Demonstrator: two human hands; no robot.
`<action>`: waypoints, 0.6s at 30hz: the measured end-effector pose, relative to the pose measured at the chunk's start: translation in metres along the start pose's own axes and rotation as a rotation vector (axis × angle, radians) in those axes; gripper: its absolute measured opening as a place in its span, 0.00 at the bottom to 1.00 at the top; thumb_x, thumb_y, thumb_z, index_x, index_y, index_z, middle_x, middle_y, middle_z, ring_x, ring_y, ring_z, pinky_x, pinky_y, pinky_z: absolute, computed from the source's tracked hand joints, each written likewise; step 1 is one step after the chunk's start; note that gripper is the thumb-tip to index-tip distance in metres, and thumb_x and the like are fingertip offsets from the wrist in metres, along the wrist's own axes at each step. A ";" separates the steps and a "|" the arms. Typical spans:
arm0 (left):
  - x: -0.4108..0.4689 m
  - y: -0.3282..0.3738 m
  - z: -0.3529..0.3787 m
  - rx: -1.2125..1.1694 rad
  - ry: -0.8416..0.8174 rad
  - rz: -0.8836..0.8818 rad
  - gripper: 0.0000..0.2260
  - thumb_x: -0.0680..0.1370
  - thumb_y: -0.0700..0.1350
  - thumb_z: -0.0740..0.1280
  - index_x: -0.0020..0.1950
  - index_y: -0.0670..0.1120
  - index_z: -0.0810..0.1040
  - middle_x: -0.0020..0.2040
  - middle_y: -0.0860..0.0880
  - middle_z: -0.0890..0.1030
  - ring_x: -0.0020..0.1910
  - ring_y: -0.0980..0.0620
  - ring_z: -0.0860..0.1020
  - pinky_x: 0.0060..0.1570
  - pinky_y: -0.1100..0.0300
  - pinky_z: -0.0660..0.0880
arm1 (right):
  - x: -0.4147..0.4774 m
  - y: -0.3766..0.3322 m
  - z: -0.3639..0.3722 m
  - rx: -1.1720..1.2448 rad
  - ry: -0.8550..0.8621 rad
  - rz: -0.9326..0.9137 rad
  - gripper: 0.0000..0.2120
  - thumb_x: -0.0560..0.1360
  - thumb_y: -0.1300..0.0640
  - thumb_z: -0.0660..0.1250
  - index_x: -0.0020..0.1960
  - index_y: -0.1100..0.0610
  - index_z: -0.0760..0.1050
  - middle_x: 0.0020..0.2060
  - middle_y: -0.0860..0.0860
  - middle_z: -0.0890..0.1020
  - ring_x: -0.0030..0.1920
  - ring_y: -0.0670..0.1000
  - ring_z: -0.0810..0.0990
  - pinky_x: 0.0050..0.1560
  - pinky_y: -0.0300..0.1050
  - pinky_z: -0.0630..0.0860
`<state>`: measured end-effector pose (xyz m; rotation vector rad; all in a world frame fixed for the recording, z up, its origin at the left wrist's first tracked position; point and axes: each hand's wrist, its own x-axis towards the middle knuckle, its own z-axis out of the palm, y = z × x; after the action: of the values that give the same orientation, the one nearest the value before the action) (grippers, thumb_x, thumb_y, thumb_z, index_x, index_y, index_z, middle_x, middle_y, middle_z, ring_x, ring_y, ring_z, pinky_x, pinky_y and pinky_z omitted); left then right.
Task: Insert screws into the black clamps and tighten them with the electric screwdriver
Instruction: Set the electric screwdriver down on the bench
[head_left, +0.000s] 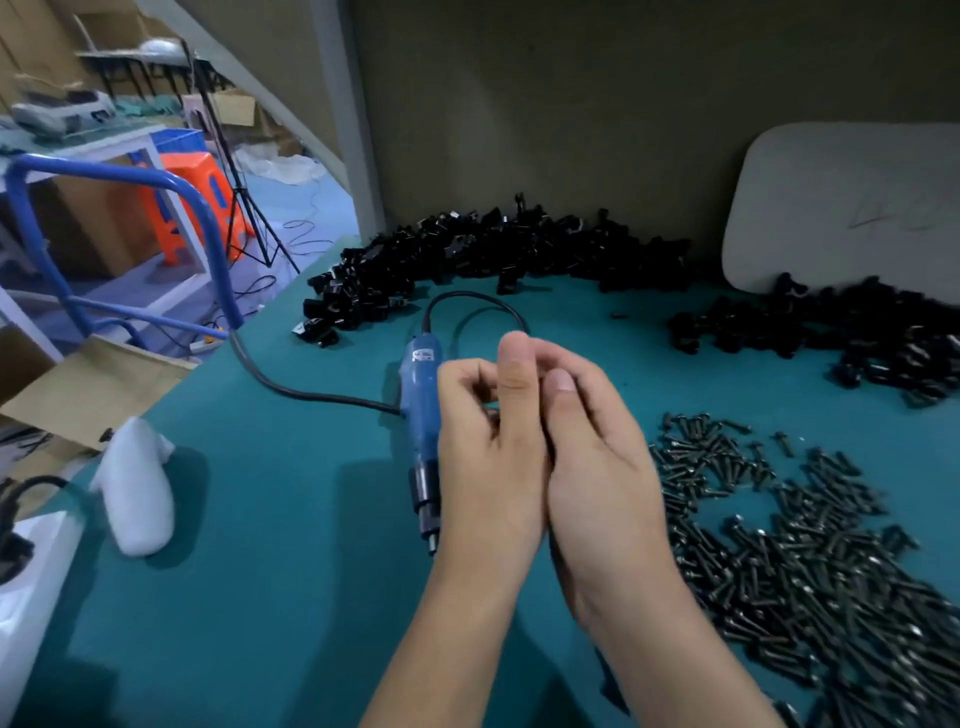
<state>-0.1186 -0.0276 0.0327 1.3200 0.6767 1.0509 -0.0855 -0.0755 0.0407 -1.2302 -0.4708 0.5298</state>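
Observation:
My left hand (483, 457) and my right hand (597, 457) are pressed side by side above the middle of the teal table (260, 597), fingers curled inward toward each other. Whatever lies between the fingers is hidden. The blue electric screwdriver (422, 405) lies on the table just left of my left hand, bit pointing toward me, untouched. A long heap of black clamps (493, 254) runs along the back wall, and a second heap of clamps (831, 327) sits at the right. Several black screws (805, 561) are spread loosely at the right of my right hand.
The screwdriver's black cable (311, 395) loops behind the tool and runs off the table's left edge. A white foam piece (137, 493) lies near the left edge. A white board (841, 208) leans on the back wall. A cardboard box (88, 384) and a blue railing (208, 218) stand left of the table.

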 end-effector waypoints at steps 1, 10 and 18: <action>-0.009 0.002 0.011 -0.003 -0.065 -0.011 0.18 0.81 0.63 0.64 0.51 0.47 0.73 0.46 0.51 0.82 0.45 0.56 0.81 0.48 0.59 0.77 | -0.003 -0.007 -0.014 0.049 0.077 0.021 0.12 0.85 0.56 0.60 0.55 0.49 0.83 0.51 0.49 0.87 0.54 0.50 0.86 0.58 0.49 0.81; -0.125 -0.001 0.129 -0.012 -0.768 -0.025 0.08 0.84 0.41 0.64 0.59 0.53 0.76 0.59 0.54 0.80 0.60 0.60 0.79 0.61 0.66 0.74 | -0.075 -0.067 -0.182 -0.061 0.657 -0.003 0.13 0.73 0.50 0.65 0.53 0.42 0.85 0.55 0.49 0.85 0.54 0.50 0.85 0.61 0.56 0.79; -0.244 -0.033 0.204 0.044 -0.946 -0.039 0.07 0.81 0.43 0.71 0.51 0.57 0.81 0.53 0.61 0.84 0.56 0.66 0.79 0.58 0.70 0.73 | -0.173 -0.063 -0.305 -0.757 0.949 -0.181 0.20 0.81 0.62 0.64 0.68 0.44 0.77 0.55 0.42 0.74 0.55 0.28 0.72 0.57 0.21 0.65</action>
<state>-0.0318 -0.3330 -0.0040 1.6295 0.0043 0.2855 -0.0300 -0.4266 0.0105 -1.9547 0.0634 -0.4614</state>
